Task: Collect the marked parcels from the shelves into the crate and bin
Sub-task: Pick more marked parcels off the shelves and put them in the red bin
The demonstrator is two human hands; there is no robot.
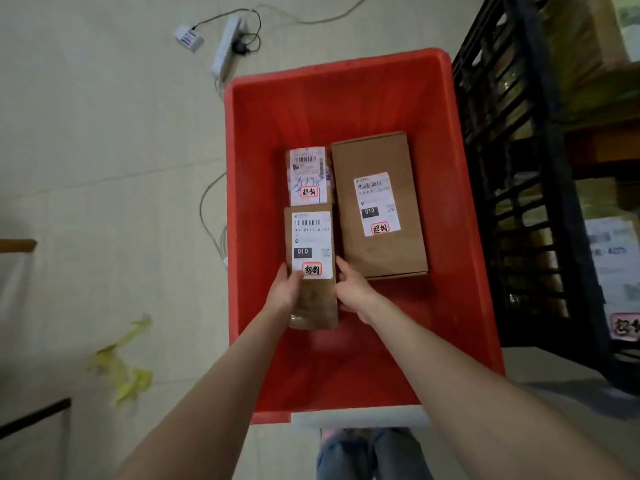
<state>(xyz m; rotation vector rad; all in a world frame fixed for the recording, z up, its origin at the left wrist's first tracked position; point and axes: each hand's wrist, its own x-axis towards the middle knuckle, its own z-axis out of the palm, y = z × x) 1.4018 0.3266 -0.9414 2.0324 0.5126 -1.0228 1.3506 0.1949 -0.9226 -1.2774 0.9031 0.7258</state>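
Note:
A red plastic bin point(460, 209) stands on the floor below me. Inside it lie three marked parcels. A small one wrapped in clear film point(308, 174) lies at the back left. A larger brown cardboard box point(379, 206) lies to the right, its white label bearing a red-ringed mark. A narrow brown parcel point(311, 244) with a white label lies in front of the small one. My left hand point(285, 292) grips its left near edge, thumb on the label. My right hand point(353, 289) holds its right near edge.
A black slatted crate point(512, 168) stands right of the bin, with shelves of cardboard parcels point(588, 81) behind it. On the tiled floor lie a white power strip with cables point(227, 46) and crumpled yellow tape point(128, 365). A white strip point(360, 417) sits at the bin's near rim.

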